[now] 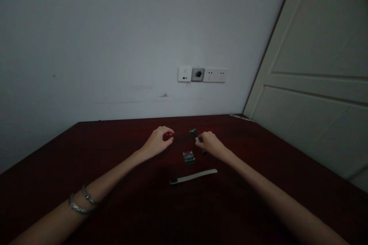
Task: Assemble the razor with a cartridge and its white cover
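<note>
My right hand is closed around the grey handle of a razor. The razor's green head points away from me and to the left, and part of the handle is hidden by my fingers. To the left, my left hand hovers over the table with its fingers curved and the thumb apart, holding nothing. Between the hands and a little nearer to me lies a small clear case with green pieces inside. Closer still, a white toothbrush with dark bristles at its left end lies on the tabletop.
The dark red table reaches back to a pale wall. Sockets and switches are set in the wall above it. A white panelled door stands along the right side. A thin flat strip lies at the far right corner.
</note>
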A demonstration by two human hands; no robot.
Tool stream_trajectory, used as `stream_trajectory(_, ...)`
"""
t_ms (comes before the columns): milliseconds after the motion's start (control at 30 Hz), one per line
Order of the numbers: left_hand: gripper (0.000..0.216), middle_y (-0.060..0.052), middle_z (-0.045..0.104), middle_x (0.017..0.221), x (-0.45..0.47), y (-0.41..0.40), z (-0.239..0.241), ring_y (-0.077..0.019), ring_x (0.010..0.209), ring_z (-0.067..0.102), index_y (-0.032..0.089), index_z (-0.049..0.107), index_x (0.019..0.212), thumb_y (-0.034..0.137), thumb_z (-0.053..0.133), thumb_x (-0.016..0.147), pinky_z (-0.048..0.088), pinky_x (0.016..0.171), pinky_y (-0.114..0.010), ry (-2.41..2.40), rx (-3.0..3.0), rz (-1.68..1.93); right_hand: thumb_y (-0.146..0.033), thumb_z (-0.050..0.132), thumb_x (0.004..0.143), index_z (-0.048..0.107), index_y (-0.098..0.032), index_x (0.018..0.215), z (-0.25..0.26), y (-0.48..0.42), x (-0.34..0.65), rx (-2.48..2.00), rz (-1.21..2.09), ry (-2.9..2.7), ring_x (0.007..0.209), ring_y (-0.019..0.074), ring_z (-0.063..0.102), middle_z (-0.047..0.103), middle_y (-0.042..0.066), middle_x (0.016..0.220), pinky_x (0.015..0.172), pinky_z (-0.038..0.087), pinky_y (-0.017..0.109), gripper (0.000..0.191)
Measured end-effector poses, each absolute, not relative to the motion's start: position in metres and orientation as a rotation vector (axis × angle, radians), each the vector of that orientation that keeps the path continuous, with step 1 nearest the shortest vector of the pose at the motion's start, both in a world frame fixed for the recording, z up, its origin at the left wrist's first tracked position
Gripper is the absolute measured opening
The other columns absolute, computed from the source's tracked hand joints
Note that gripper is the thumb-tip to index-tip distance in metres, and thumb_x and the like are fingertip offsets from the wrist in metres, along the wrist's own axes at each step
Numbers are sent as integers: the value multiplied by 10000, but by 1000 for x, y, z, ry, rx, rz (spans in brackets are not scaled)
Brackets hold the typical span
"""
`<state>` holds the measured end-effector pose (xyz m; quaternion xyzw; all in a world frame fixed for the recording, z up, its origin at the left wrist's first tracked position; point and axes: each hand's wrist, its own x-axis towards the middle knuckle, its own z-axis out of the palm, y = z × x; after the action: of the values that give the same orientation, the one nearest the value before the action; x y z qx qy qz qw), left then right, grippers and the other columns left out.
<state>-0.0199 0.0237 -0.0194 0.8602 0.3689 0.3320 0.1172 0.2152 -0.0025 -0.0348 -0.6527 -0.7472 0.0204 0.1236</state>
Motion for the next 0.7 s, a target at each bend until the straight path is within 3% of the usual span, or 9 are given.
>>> stream_trajectory(267,502,-66,560,889,1,22,-51,-196,839,499,145,576,1067,493,584,705,408,732,-292,939,2741,362,-266,520,767,662,-121,730,-59,-4,326,-2258,42,-1970,719,205,636,661,123,756,610,401,238,206)
stream_trajectory(467,560,-75,554,876,11,24,-57,-208,834,478,131,586,1049,564,566,694,388,708,-283,925,2819,276,-260,534,766,642,-125,730,-69,-11,338,-2237,67,-1993,712,184,634,657,108,762,571,386,217,176)
stream_trajectory(700,565,-66,552,865,14,24,-63,-205,830,474,152,599,1027,594,566,677,376,714,-282,915,2818,295,-282,528,782,648,-109,794,-67,-13,334,-2287,5,-1985,768,227,636,652,155,840,599,407,245,211)
